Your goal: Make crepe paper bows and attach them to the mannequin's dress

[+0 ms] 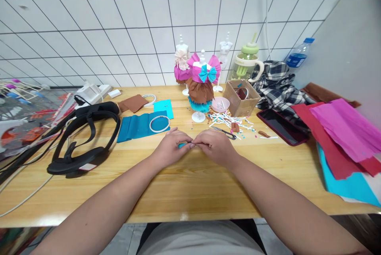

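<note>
My left hand is closed on a small teal piece, most of it hidden by the fingers. Its fingertips meet those of my right hand, which is pinched at the piece's right end; what it grips is too small to make out. Beyond them stands a small dress form with a pink top, blue bow and brown skirt over a teal frill. Teal paper lies to the left with a white ring on it. Small snips rest just past my right hand.
A black headset and cables lie left. Behind are a pink bowl, paper bits, a cardboard box and a green-lidded jug. On the right are a phone, plaid cloth and coloured paper sheets.
</note>
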Tool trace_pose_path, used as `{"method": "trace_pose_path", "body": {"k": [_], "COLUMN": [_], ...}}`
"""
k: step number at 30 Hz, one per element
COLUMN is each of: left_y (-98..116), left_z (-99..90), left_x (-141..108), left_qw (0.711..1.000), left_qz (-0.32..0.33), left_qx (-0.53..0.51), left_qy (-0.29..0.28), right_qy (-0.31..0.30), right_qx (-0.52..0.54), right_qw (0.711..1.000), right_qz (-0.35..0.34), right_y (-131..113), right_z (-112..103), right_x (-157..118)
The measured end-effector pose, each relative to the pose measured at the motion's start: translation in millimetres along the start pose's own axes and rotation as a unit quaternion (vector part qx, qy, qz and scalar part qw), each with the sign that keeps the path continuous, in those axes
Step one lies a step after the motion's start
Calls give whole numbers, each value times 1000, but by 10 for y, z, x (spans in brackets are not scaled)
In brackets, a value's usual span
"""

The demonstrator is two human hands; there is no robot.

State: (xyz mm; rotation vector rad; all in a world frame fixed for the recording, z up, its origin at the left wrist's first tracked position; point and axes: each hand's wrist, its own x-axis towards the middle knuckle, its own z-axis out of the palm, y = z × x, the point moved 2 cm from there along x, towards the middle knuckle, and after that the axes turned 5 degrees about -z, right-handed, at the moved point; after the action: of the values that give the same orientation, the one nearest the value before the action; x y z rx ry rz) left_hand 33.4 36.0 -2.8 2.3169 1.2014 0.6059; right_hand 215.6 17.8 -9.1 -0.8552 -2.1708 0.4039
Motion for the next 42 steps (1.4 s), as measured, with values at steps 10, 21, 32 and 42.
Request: {"method": "trace_pose_path", "body": {"k": [10,21,32,42], "left_y": [-53,-64,-9,-31], "left_z": [-32,-43,-8,47], "left_x": [21,18,-9,-1], "left_qw": [992,956,923,915], "left_qz": [-53,-144,-162,-158], "left_qx": [-103,-245,-319,-349], "left_qy": [44,75,140,125], "right_qy": [-82,-66,-7,-47], "right_qx": [-279,-176,134,199], "right_qw": [928,942,962,948], "right_qz": [233,278,237,244], "right_y": [361,155,-132,-137], "right_z": [-335,-213,213,254], "right_x": [-67,-2,-20,-43]}}
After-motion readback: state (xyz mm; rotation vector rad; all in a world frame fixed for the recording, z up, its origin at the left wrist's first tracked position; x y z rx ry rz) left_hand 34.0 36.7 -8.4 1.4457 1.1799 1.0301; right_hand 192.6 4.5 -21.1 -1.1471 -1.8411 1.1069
